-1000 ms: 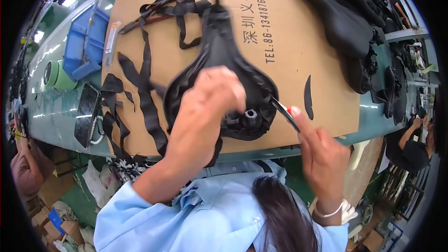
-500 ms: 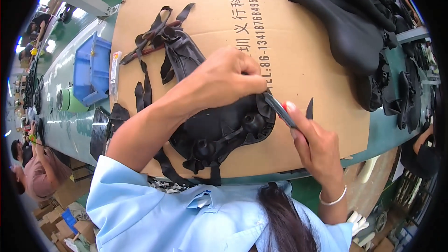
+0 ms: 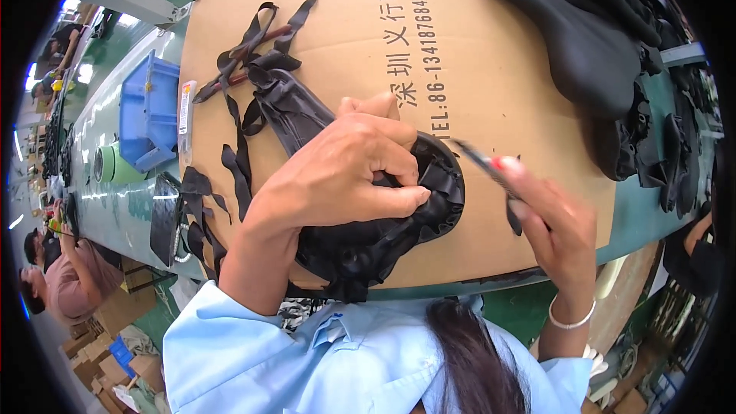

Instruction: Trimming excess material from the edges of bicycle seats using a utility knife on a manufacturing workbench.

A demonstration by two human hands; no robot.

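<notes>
An upside-down bicycle saddle (image 3: 322, 249) lies on the cardboard, its black covering gathered in folds round the wide end. My left hand (image 3: 349, 172) is closed over the saddle, thumb and fingers pinching the black covering near its right side; the exact grip is partly hidden. In my right hand (image 3: 556, 222) is a slim dark knife (image 3: 483, 159) with a red spot near the thumb, slightly blurred. Its tip points up and left, apart from the saddle's rim. A small dark piece (image 3: 514, 217) shows beside my right fingers.
Black strips of trimmed material (image 3: 257, 46) lie beyond the saddle. Finished-looking black saddles (image 3: 571, 38) are heaped at the right. A blue bin (image 3: 146, 111), a green round object (image 3: 113, 165) and a clear tube (image 3: 185, 119) are at the left. Other people stand far left and right.
My right hand has drawn the knife away from the covering, to the right. My left hand has moved lower over the saddle, which has turned and shifted slightly.
</notes>
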